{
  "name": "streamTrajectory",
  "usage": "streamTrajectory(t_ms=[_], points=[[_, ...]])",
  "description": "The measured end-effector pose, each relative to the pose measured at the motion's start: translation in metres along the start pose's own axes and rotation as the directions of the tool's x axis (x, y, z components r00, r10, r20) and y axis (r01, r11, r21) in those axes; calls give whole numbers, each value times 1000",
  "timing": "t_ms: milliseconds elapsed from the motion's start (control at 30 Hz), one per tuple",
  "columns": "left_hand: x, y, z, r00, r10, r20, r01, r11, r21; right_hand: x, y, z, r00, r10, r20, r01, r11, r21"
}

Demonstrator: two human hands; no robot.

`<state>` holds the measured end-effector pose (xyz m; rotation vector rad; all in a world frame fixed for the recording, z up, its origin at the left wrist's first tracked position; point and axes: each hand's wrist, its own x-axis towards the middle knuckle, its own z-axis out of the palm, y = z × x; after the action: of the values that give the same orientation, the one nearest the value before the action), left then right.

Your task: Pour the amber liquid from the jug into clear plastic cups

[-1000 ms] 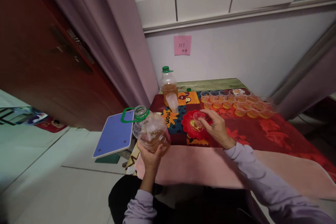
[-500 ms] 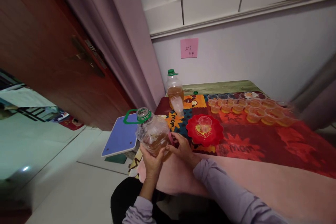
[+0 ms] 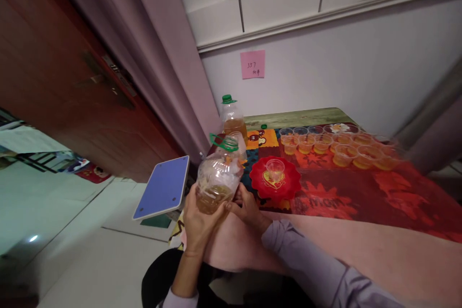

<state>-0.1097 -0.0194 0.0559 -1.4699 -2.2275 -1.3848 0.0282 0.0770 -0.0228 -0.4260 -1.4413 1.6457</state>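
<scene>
A large clear bottle (image 3: 216, 178) with amber liquid, a green neck ring and handle and no cap tilts away from me over the table's near left corner. My left hand (image 3: 202, 216) is wrapped round its lower left side. My right hand (image 3: 249, 207) grips the lower right side, its fingertips partly hidden behind the bottle. Right of the bottle, a red scalloped plate (image 3: 256, 180) holds a clear plastic cup (image 3: 275, 169). Behind stands a second bottle (image 3: 234, 120) with a green cap. A stack of clear cups is mostly hidden behind the held bottle.
Several cups of amber liquid (image 3: 342, 155) stand in rows at the back right. A loose green cap (image 3: 263, 126) lies near the table's rear edge. A blue board (image 3: 164, 187) is left of the table. A pink note (image 3: 252, 64) is on the wall.
The held bottle's neck has swung right and away, tipping the bottle forward, and its handle now overlaps the area before the rear bottle. Both hands keep their hold. The camera view has shifted slightly.
</scene>
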Motion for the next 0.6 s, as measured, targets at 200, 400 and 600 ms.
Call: streamTrajectory(t_ms=[200,400,600], points=[[15,28,-14,963,225,151,-257,933,252,-1,-4,7,998,62,12,-64,977,205],[18,51,-19,947,182,266,-288,850,441,-6,-22,12,991,99,91,-128,905,406],[24,79,-22,914,156,374,-351,765,540,-7,-13,16,985,152,83,-173,853,492]])
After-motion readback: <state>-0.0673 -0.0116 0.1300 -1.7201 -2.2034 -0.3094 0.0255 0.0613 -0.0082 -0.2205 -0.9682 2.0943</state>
